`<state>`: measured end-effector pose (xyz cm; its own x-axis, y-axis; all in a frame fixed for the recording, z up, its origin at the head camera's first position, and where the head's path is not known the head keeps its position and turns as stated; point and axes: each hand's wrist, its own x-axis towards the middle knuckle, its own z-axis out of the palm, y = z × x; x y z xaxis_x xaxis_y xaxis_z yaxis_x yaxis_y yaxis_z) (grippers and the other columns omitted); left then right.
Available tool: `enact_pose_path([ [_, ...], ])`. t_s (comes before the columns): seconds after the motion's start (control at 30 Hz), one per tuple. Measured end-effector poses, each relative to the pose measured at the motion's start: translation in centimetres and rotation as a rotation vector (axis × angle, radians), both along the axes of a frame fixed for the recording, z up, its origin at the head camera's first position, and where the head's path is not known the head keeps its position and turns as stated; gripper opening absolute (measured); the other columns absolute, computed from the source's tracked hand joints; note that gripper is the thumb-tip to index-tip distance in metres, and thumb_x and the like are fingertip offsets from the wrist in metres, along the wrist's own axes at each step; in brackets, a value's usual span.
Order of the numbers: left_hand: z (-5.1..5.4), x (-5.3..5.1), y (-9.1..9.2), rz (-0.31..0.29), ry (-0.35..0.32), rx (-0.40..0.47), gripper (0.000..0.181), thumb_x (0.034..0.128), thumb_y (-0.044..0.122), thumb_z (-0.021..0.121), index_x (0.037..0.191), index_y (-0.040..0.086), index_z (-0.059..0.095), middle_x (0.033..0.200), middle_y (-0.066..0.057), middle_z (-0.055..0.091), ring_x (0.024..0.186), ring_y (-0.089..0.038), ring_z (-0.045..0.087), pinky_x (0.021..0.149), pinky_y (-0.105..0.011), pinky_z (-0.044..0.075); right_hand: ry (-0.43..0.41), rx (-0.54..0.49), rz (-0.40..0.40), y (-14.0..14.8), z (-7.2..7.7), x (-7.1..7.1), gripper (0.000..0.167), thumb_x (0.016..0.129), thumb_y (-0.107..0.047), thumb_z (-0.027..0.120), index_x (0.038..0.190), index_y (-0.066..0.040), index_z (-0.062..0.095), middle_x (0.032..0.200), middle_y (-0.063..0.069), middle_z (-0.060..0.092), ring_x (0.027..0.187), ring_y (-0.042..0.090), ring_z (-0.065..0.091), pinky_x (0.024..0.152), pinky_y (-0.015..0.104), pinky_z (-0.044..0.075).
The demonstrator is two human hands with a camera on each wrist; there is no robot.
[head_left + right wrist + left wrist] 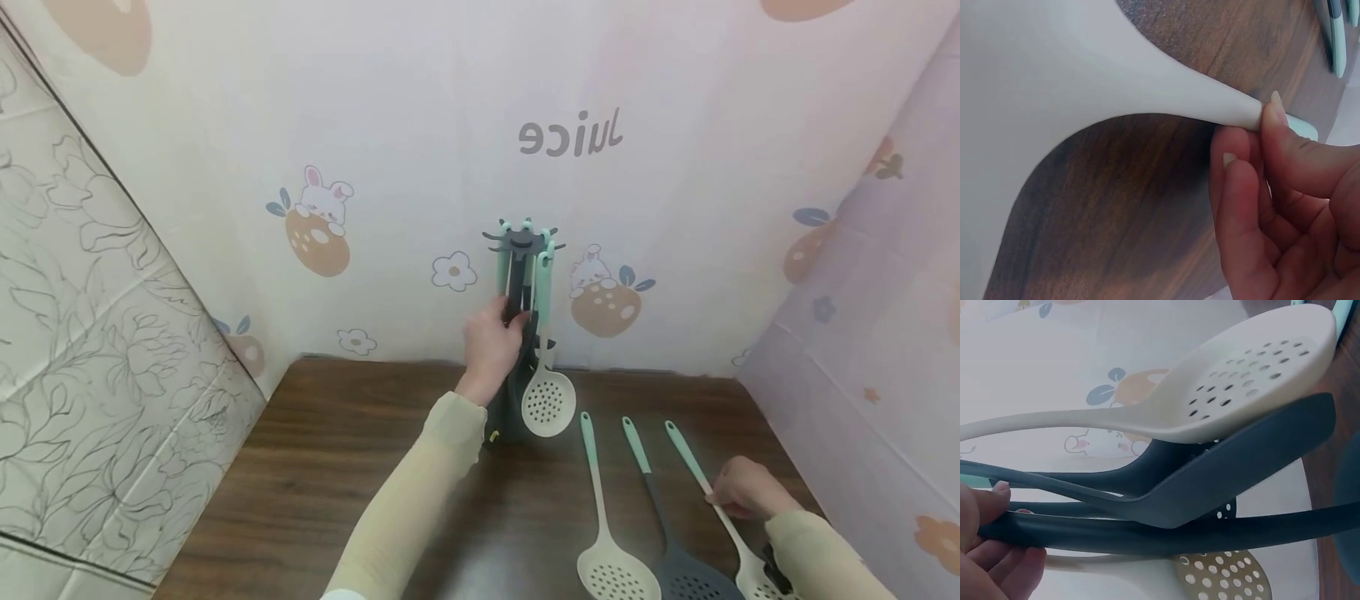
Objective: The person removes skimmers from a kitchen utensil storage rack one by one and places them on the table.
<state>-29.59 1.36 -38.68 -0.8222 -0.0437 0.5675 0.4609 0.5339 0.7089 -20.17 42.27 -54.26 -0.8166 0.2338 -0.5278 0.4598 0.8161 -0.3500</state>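
Note:
My left hand (pixel 492 342) grips the dark post (pixel 1085 532) of a utensil stand (pixel 522 242) at the back of the table. From the stand hang a white slotted ladle (pixel 548 403), a dark turner (pixel 1241 469) and other mint-handled utensils. At the right, my right hand (pixel 750 487) pinches the handle of a white slotted utensil (pixel 738 540) between thumb and fingers; in the right wrist view the hand (pixel 1291 206) holds its pale shaft (pixel 1210 97). The utensil's head is partly cut off by the head view's lower edge.
Left of that utensil lie a dark slotted turner (pixel 660 508) and a white slotted skimmer (pixel 600 500), handles toward the wall. A small black object (pixel 776 570) is beside my right sleeve. The brown table (pixel 315 467) meets a patterned wall covering at its back edge.

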Motion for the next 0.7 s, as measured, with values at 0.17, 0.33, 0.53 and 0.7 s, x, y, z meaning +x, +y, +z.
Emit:
enact_pose_path([
  [0.17, 0.2, -0.1, 0.1, -0.010, 0.002, -0.015, 0.011, 0.0948, 0.017, 0.070, 0.097, 0.006, 0.069, 0.087, -0.005, 0.075, 0.071, -0.012, 0.070, 0.061, -0.022, 0.054, 0.006, 0.003, 0.015, 0.3, -0.6, -0.1, 0.019, 0.081, -0.005, 0.080, 0.082, 0.005, 0.064, 0.075, 0.013, 0.060, 0.066, 0.024, 0.058, 0.057, 0.032, 0.051],
  [0.33, 0.3, -0.2, 0.0, -0.045, -0.017, -0.006, 0.011, 0.0955, 0.016, 0.069, 0.099, 0.006, 0.068, 0.089, -0.006, 0.074, 0.071, -0.012, 0.069, 0.061, -0.023, 0.054, 0.012, 0.003, 0.024, 0.5, -0.9, -0.2, 0.019, 0.081, -0.005, 0.079, 0.081, 0.006, 0.063, 0.073, 0.012, 0.059, 0.064, 0.023, 0.057, 0.056, 0.031, 0.051],
  [0.53, 0.2, -0.6, -0.2, -0.069, -0.023, -0.034, 0.009, 0.0967, 0.014, 0.066, 0.102, 0.007, 0.066, 0.090, -0.005, 0.074, 0.072, -0.012, 0.067, 0.062, -0.025, 0.054, 0.035, -0.001, 0.035, 0.3, -0.7, 0.2, 0.020, 0.082, -0.004, 0.078, 0.082, 0.007, 0.061, 0.073, 0.013, 0.059, 0.065, 0.024, 0.057, 0.057, 0.032, 0.050],
  [0.7, 0.3, -1.0, -0.6, -0.116, -0.072, -0.049, 0.011, 0.0973, 0.015, 0.065, 0.106, 0.008, 0.066, 0.094, -0.006, 0.074, 0.078, -0.013, 0.069, 0.067, -0.029, 0.055, 0.048, 0.001, 0.030, 0.1, -0.6, 0.3, 0.020, 0.082, -0.003, 0.078, 0.082, 0.007, 0.061, 0.073, 0.013, 0.059, 0.066, 0.025, 0.057, 0.057, 0.033, 0.051],
])
